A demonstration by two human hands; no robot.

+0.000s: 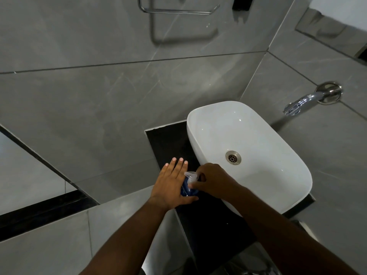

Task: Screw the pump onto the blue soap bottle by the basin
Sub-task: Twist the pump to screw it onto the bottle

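Observation:
The blue soap bottle [186, 189] stands on the black counter [168, 141] just left of the white basin [248, 135]. A clear plastic pump [191, 175] sits on top of it, its nozzle pointing left. My right hand [213, 180] is closed around the pump's collar from the right. My left hand [171, 183] lies flat against the bottle's left side, fingers stretched out and thumb under the bottle's near side. Most of the bottle is hidden between the two hands.
A chrome tap [309, 100] juts from the grey tiled wall right of the basin. The basin's drain [233, 157] is just beyond my right hand. A metal towel holder [176, 8] hangs on the wall at the top.

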